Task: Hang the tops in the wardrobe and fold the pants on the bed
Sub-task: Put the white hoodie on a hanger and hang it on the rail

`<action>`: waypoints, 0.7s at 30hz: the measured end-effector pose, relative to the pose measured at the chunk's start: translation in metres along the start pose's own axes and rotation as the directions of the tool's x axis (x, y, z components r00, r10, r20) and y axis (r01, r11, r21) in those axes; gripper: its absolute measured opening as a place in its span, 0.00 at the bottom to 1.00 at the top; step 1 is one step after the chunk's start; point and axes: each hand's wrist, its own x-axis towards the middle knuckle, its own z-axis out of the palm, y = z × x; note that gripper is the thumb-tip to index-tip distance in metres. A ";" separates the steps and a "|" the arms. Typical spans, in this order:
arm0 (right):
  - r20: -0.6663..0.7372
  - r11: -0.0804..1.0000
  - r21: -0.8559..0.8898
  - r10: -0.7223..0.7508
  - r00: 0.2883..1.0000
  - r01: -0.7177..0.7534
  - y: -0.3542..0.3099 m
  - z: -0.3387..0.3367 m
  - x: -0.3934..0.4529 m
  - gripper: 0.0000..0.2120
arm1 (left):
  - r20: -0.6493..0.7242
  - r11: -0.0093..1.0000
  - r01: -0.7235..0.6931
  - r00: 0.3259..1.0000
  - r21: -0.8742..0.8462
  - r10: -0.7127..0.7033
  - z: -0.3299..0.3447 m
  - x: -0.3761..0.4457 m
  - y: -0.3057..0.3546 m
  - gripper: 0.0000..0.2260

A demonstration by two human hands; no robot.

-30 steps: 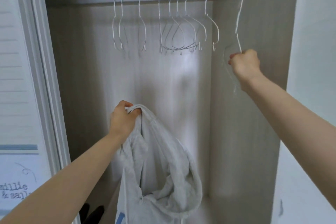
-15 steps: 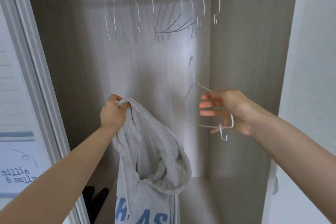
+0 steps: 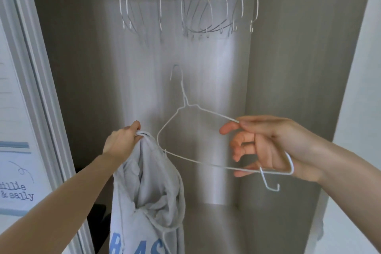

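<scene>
Wardrobe [image 3: 288,68] holding empty hangers [image 3: 206,6], left hand [image 3: 121,142] gripping grey hoodie [image 3: 148,192], right hand [image 3: 268,146] gripping white hanger [image 3: 195,107]

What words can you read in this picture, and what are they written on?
"illie & sally": on the white sign at the left edge; its first letters are cut off.
"R", "AS": big blue letters on the grey hoodie, cut off at the bottom.
Nothing else has writing.

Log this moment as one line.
left hand: grips grey hoodie | right hand: holds white hanger | hoodie not yet on hanger
</scene>
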 end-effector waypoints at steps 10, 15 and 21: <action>0.088 0.999 -0.031 0.008 0.996 -0.005 -0.005 -0.024 0.005 0.17 | 0.008 0.993 0.109 0.994 -0.039 -0.109 0.005 -0.001 -0.022 0.07; 0.220 0.999 -0.046 0.029 0.975 -0.019 0.001 -0.026 0.014 0.18 | 0.041 0.968 0.169 0.985 -0.185 -0.165 0.006 -0.007 -0.021 0.07; 0.139 0.998 -0.029 0.051 0.989 -0.048 0.056 0.006 0.059 0.10 | 0.005 0.740 0.188 0.970 -0.646 -0.241 -0.003 -0.006 0.011 0.08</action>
